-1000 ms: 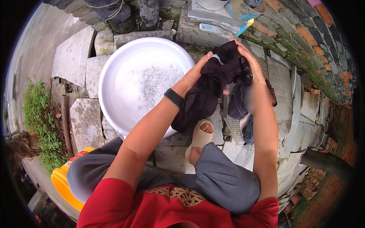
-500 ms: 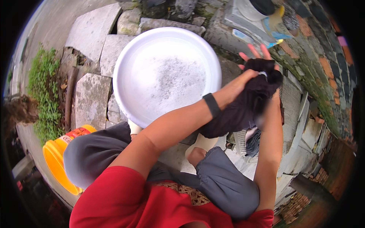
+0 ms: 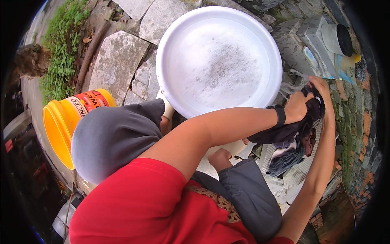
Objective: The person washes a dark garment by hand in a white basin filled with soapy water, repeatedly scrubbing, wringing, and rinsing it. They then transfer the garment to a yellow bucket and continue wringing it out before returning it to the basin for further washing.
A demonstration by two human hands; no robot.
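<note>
A dark, wet garment (image 3: 280,133) hangs bunched between my two hands, right of the white basin (image 3: 164,87). My left hand (image 3: 295,109), below a black wristband, is closed in a fist on the cloth. My right hand (image 3: 321,86) grips its far end, its fingers curled round the fabric and partly hidden. Streaks of water fly off the cloth beside the basin rim. Foamy water (image 3: 227,61) fills the basin. Under the garment, more wet clothes (image 3: 286,160) lie on a ridged board (image 3: 302,170).
A yellow bucket (image 3: 57,134) lies tilted at my left knee. Far right, a pale tub with a black lid (image 3: 335,38) rests on a grey block (image 3: 315,51) near the brick wall (image 3: 353,110). Stone slabs (image 3: 118,61) and green plants (image 3: 61,53) are at far left.
My right hand's spread fingers have closed on the garment. Water now sprays from the cloth. The whole view has shifted, so the basin appears farther right and higher.
</note>
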